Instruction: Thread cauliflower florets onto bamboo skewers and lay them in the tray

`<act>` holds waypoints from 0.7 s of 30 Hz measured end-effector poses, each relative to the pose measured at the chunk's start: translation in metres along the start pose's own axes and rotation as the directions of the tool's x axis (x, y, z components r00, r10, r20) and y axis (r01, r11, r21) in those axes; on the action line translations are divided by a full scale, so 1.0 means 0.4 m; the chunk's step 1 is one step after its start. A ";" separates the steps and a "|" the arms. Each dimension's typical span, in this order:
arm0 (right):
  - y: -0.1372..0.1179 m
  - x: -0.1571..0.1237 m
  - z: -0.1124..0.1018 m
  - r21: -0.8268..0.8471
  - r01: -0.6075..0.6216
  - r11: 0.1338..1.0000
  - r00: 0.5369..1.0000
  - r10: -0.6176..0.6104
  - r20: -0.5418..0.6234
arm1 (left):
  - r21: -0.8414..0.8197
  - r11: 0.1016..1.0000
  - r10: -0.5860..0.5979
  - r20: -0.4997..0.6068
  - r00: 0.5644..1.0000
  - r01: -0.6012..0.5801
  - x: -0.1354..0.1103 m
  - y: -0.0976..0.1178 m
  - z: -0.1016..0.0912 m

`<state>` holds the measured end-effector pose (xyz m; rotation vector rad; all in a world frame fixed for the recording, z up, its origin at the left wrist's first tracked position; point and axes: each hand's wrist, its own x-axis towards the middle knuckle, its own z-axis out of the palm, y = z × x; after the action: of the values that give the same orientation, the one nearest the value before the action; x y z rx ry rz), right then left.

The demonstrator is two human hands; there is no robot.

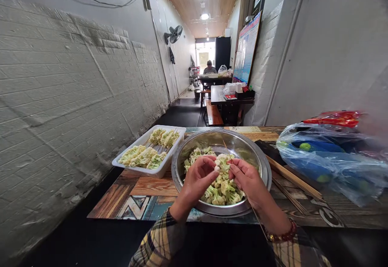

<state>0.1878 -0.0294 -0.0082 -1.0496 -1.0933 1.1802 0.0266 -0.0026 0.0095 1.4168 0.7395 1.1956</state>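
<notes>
A steel bowl [256, 160] on the wooden table holds several cauliflower florets [222, 190]. Above it my left hand [198, 178] pinches a pale floret [222, 161] with its fingers closed. My right hand [247, 178] is closed on a thin bamboo skewer [228, 150] whose tip points up and away over the bowl. The floret sits between both hands, touching the skewer. A white tray [157, 171] left of the bowl carries several finished cauliflower skewers.
A bundle of bare bamboo skewers [292, 178] lies right of the bowl. A clear plastic bag [330, 158] with blue and green items fills the right side. A brick wall runs along the left. Far down the aisle a person sits at a table [209, 68].
</notes>
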 end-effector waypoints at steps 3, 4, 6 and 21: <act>0.002 -0.005 0.000 0.001 -0.003 1.000 1.000 0.003 0.019 | -0.074 0.992 -0.100 0.042 0.994 0.102 -0.001 0.003 0.000; 0.004 -0.005 0.000 -0.001 -0.001 1.000 1.000 0.001 0.025 | -0.081 0.988 -0.129 0.065 0.990 0.134 -0.002 0.004 0.001; 0.009 -0.006 0.000 0.000 0.010 1.000 0.999 -0.010 0.032 | -0.070 0.980 -0.176 0.109 0.978 0.184 -0.002 0.004 0.004; 0.019 -0.005 -0.013 -0.078 0.112 0.991 0.992 -0.115 -0.043 | -0.212 0.950 -0.213 0.092 0.973 0.228 -0.017 -0.011 0.037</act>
<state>0.1915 -0.0311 -0.0167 -1.0538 -1.1526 1.0255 0.0391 -0.0127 0.0051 1.1523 0.6758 1.0167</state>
